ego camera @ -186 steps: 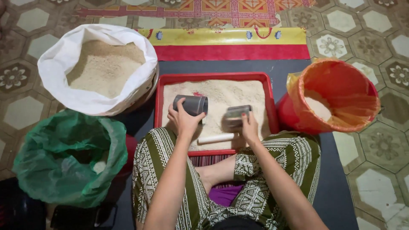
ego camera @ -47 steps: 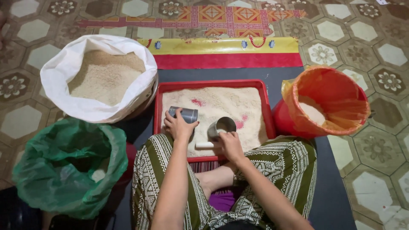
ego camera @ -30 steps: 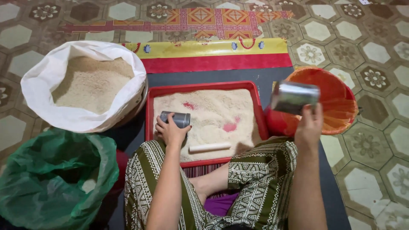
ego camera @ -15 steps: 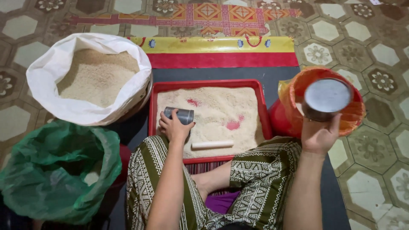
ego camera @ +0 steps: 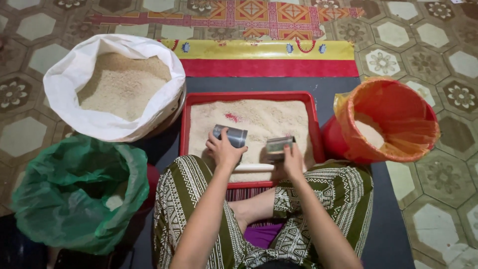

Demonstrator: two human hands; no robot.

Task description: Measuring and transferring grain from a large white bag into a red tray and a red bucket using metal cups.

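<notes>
Starting at the left edge, we see a green plastic bag [ego camera: 74, 197] slumped open on the floor, and above it a white sack [ego camera: 117, 87] with its mouth rolled down, filled with pale grain. Just right of both sits the red tray [ego camera: 185, 124], spread with a layer of the same pale grain, a small pink smear showing near its far left part. We are seated cross-legged at the tray's near edge, our patterned green-and-white trousers [ego camera: 184, 199] framing it on both sides.

Our left hand [ego camera: 223, 149] reaches over the near left part of the tray, fingers wrapped around a metal cup [ego camera: 230, 135] that lies on its side, its open end turned right. A short white stick [ego camera: 254, 168] lies on the grain along the near rim, between our two hands. Our right hand [ego camera: 293, 160] is closed around a second metal cup [ego camera: 279, 147], tipped low with its mouth against the grain near the tray's middle-right.

Further right, touching the tray's outer corner, stands a red bucket [ego camera: 332, 142] lined with an orange plastic bag [ego camera: 398, 119]; a small heap of grain rests inside it.
</notes>
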